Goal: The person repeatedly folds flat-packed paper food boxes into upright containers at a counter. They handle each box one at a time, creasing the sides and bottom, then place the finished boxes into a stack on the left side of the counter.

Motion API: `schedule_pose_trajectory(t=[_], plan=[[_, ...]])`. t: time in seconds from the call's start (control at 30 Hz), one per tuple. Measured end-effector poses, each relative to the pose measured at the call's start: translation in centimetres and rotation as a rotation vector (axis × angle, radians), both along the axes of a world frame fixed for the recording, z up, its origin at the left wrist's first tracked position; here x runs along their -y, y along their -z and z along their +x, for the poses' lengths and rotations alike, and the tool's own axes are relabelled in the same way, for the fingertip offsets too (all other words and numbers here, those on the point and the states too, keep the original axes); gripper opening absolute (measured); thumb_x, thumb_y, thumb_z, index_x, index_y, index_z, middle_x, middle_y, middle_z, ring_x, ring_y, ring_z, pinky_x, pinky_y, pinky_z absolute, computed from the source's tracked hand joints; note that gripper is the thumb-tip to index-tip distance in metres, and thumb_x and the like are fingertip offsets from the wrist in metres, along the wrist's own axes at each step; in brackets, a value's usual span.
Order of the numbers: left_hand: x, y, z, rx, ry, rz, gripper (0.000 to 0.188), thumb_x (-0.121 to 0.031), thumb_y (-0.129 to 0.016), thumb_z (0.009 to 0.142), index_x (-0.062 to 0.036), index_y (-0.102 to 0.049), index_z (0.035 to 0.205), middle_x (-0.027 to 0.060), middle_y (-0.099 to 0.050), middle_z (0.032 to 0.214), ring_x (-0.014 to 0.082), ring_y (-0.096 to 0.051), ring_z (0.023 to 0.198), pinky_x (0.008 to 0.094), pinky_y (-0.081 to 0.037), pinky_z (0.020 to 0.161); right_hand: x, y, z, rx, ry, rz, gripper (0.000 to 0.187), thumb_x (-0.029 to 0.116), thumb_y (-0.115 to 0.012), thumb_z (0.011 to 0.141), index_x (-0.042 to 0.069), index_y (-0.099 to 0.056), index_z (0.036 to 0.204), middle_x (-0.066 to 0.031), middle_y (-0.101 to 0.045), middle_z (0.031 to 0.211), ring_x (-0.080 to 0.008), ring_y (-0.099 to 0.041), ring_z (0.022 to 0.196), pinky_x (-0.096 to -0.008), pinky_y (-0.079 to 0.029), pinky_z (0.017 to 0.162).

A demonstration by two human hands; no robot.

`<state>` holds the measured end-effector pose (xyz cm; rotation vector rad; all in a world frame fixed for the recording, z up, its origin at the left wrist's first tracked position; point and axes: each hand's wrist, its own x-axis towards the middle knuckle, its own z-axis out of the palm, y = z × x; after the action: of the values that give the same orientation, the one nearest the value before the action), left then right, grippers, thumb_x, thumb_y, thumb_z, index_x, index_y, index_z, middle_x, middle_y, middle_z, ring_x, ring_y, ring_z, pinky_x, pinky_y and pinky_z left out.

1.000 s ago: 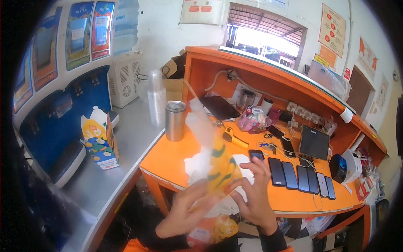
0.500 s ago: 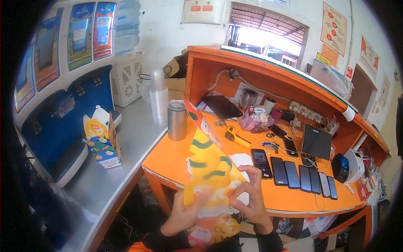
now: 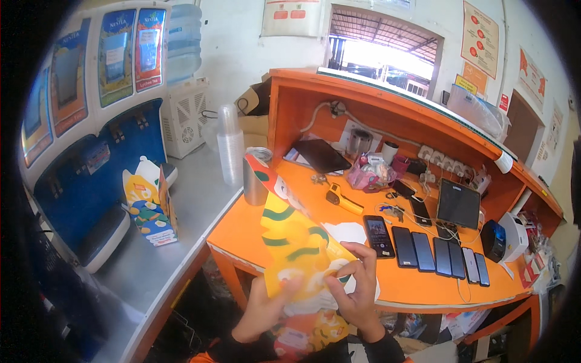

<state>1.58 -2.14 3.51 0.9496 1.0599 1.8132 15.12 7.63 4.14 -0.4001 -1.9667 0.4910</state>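
While the left hand [image 3: 264, 307] grips the lower left of a yellow printed carton [image 3: 287, 233], its thumb on the face, the right hand [image 3: 359, 297] pinches the right edge. The carton tilts over the near edge of the orange worktop [image 3: 227, 235], partly hiding a steel tumbler [image 3: 252, 189]; phones [image 3: 404, 247] lie to its right.

- White wall [image 3: 236, 36], with red-and-white posters [image 3: 481, 42] at right.
- Window [image 3: 382, 60], one, bright with daylight; ribbed roof [image 3: 390, 29] outside.
- Orange bench [image 3: 236, 233], pale-edged, raised orange shelf unit [image 3: 292, 118] behind.
- Grey bench [image 3: 196, 196], at left, just beside.
- Doorway [image 3: 523, 124], brownish, far right.
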Motion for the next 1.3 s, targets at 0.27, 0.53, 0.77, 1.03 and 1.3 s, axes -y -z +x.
schedule_pose_trajectory(t=[0.27,0.53,0.77,1.03,1.3], plan=[[-0.4,0.3,-0.8,0.02,0.067,0.021,0.03,-0.015,-0.055,0.087,0.0024,-0.051,0.11,0.0076,-0.058,0.103,0.0132,-0.057,0.091,0.0239,-0.046,0.078,0.6,0.1,-0.5,-0.032,0.024,-0.025,0.013,0.006,-0.062,0.074,0.003,-0.049,0.078,-0.0176,-0.045,0.11,-0.0263,-0.045,0.098,-0.0347,-0.036,0.086],[-0.1,-0.3,-1.2,0.027,0.234,-0.077,0.038,-0.012,-0.058,0.084,0.0012,-0.045,0.117,0.0077,-0.056,0.108,0.0136,-0.055,0.095,0.0246,-0.045,0.08,0.0,0.9,-0.7,-0.041,0.094,0.092,0.019,0.016,-0.065,0.074,0.007,-0.05,0.082,-0.0148,-0.047,0.113,-0.0284,-0.044,0.103,-0.0392,-0.03,0.087],[0.7,1.6,-3.6,0.198,0.335,-0.149,0.05,-0.011,-0.056,0.081,0.0005,-0.034,0.126,0.0165,-0.049,0.12,0.0271,-0.052,0.107,0.0398,-0.045,0.087,-0.4,-1.2,0.5,0.272,-0.149,0.204,0.023,0.018,-0.067,0.072,0.01,-0.05,0.086,-0.0116,-0.049,0.113,-0.0273,-0.044,0.103,-0.0408,-0.028,0.088],[-0.1,4.2,-0.7,0.528,0.389,-0.07,0.041,-0.021,-0.045,0.091,0.0001,-0.037,0.126,0.0118,-0.049,0.119,0.0215,-0.053,0.104,0.0333,-0.047,0.085,-1.8,1.7,-1.0,-0.015,-0.266,-0.126,0.052,0.012,-0.067,0.07,0.004,-0.039,0.113,-0.0152,-0.046,0.112,-0.0302,-0.039,0.108,-0.0398,-0.027,0.094],[0.5,6.2,1.4,0.133,0.092,0.051,0.04,-0.023,-0.046,0.091,-0.0014,-0.039,0.124,0.0085,-0.049,0.119,0.02,-0.052,0.104,0.0315,-0.045,0.088,0.1,1.6,-3.2,-0.014,-0.363,-0.475,0.061,0.038,-0.034,0.092,-0.005,-0.023,0.133,-0.0175,-0.032,0.134,-0.0229,-0.032,0.122,-0.0334,-0.023,0.102]])
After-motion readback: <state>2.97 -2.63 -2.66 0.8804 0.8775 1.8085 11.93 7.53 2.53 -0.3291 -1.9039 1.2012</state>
